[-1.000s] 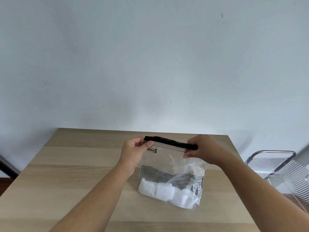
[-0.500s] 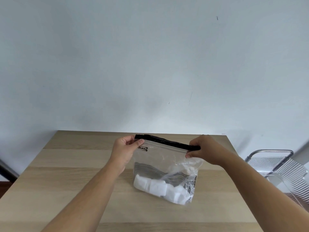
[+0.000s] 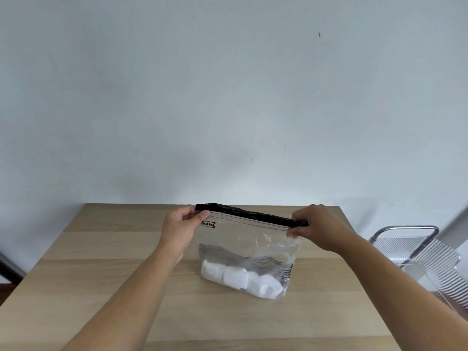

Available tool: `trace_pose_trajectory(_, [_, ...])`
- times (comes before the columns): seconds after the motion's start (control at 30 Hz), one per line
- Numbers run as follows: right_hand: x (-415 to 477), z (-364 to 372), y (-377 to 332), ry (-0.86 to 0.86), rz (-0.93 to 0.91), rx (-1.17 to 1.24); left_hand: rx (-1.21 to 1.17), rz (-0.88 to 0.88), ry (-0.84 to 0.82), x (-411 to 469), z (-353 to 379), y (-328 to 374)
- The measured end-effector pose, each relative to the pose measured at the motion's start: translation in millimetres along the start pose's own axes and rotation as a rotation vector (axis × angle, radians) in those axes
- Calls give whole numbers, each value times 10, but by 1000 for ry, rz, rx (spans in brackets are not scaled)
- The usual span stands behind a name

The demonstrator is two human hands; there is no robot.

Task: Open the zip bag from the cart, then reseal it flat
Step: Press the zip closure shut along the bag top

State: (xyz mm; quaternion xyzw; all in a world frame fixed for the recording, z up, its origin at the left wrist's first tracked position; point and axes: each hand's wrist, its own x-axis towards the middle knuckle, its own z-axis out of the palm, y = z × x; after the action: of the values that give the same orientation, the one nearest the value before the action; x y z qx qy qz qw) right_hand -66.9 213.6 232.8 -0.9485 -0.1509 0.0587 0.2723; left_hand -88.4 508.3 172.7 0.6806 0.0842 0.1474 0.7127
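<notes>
A pale, plain wall (image 3: 228, 97) fills the upper part of the head view, and below it a light wooden table (image 3: 101, 287) stretches toward the camera. At the right edge, beside the table, stands a cart (image 3: 415, 247) with a metal handle and ribbed, see-through trays. Above the middle of the table, the zip bag (image 3: 250, 247) is held upright, its lower end resting on or just above the wood; which of the two cannot be told. The bag is clear plastic with thin dark stripes across its lower half and a small dark logo near its upper left corner. The left hand (image 3: 181, 229) pinches the bag's upper left corner, thumb on the near face and fingers behind. The right hand (image 3: 316, 226) is closed over the upper right corner in the same way. Between the two hands runs the black seal strip (image 3: 249, 215), stretched fairly straight and sloping slightly down toward the right. Several white blocks (image 3: 240, 276) lie bunched together in the bottom of the bag.
</notes>
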Motion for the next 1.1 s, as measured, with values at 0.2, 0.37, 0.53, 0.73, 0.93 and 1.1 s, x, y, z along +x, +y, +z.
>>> trace_pose_trajectory(0.2, [-17, -12, 60, 32, 33, 29, 4, -4, 40, 14, -49, 15])
trace_pose_trajectory(0.37, [-21, -8, 112, 78, 21, -43, -24, -15, 27, -34, -33, 18])
trace_pose_trajectory(0.53, [-19, -84, 107, -19, 51, -78, -33, -42, 4, -75, -6, 109])
trace_pose_trajectory(0.73, [38, -201, -444, -87, -129, 9, 17, 23, -202, -240, 351, 386])
trace_pose_trajectory(0.93, [125, -29, -896, -69, -228, 55, 48, 119, -149, -354, 519, 406])
trace_pose_trajectory(1.1, [132, 2, -677, -63, -188, 3, 21, 123, -110, -343, 386, 352])
